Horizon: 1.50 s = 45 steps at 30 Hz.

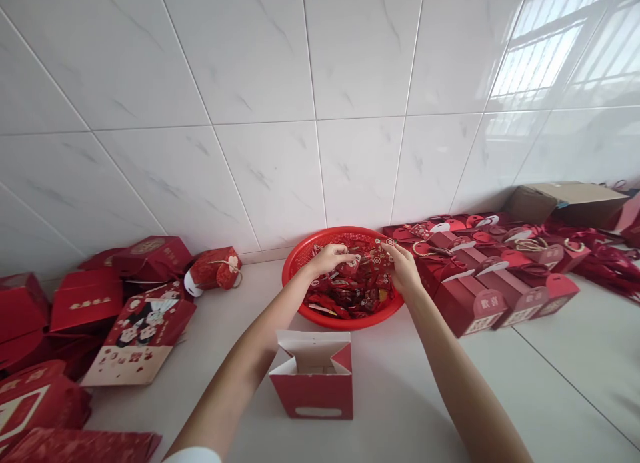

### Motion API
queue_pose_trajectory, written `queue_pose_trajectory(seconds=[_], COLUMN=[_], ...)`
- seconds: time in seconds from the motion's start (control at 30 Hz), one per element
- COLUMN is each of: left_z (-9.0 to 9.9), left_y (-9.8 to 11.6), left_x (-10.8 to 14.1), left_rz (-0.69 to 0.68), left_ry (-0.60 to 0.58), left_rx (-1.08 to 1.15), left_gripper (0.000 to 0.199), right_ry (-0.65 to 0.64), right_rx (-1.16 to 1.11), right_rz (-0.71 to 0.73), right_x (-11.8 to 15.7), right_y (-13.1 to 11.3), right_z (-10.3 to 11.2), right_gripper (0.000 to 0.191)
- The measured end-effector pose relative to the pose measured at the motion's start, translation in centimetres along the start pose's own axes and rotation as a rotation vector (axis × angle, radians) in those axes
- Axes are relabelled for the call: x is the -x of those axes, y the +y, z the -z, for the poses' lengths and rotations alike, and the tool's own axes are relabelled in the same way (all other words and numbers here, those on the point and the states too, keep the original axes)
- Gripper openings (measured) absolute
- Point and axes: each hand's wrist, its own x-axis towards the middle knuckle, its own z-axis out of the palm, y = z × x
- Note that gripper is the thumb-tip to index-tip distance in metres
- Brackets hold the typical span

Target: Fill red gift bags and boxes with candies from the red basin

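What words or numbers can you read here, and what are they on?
"歡喜": pale letters on the front closed box to the right.
"歡喜": seems to be on the box beside it too.
Too small or blurred to read: marks on the left-side red boxes, the cartoon card, the sweet packets and the packet in the right hand.
No numbers I can read.

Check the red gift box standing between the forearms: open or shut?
Open: the red gift box stands upright with its top gaping, so the pale inside shows.
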Motion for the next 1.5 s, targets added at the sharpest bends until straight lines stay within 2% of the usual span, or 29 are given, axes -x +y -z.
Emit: queue_pose_trajectory(seconds=[0.13,0.23,0.37,0.47,0.57,0.67,0.87,0.97,1.07,1.2,1.4,1.5], left_z=[0.1,0.0,-0.1,-0.1,-0.3,-0.8,-1.9,-1.9,-1.4,-0.8,-0.9,-0.9], left_y=[-0.3,-0.7,-1.5,-1.9,-1.8,-1.5,-1.4,-1.6,-1.7,-2.0,-2.2,-2.0], left_x=[-0.1,-0.4,-1.0,-1.1,-0.9,-0.7,-1.1,-1.2,-1.2,-1.3,-1.5,-1.3], left_rz=[-0.05,-0.028,0.074,0.06,-0.035,-0.059,-0.01,0.002,-0.016,-0.044,-0.236,-0.244], left_ry=[0.047,0.14,0.323,0.409,0.289,0.166,0.096,0.094,0.145,0.246,0.344,0.373], left_rx=[0.046,0.028,-0.038,-0.181,-0.383,-0.51,-0.581,-0.542,-0.457,-0.306,0.224,0.235], left_gripper=[0.043,0.036,0.009,0.03,0.031,0.026,0.031,0.017,0.002,0.015,0.014,0.012], right_ry=[-0.016,-0.016,-0.005,-0.005,-0.004,0.014,0.023,0.013,0.01,0.008,-0.019,-0.042], right_rx=[0.004,0.009,0.007,0.004,-0.009,-0.002,0.004,0.001,0.014,0.036,0.036,0.042], right_rz=[-0.015,-0.013,-0.003,-0.003,-0.013,-0.024,-0.035,-0.039,-0.042,-0.033,-0.028,-0.037], right_x=[0.2,0.2,0.0,-0.1,0.1,0.3,0.2,0.1,0.1,0.0,0.0,0.0], right_y=[-0.2,-0.1,0.2,0.3,0.0,-0.2,-0.3,-0.2,-0.2,0.0,0.2,0.2], right_z=[-0.1,-0.1,0.0,0.0,-0.2,-0.4,-0.4,-0.3,-0.2,-0.1,-0.1,-0.1], right_gripper=[0.022,0.022,0.024,0.026,0.025,0.023,0.021,0.023,0.022,0.021,0.023,0.024])
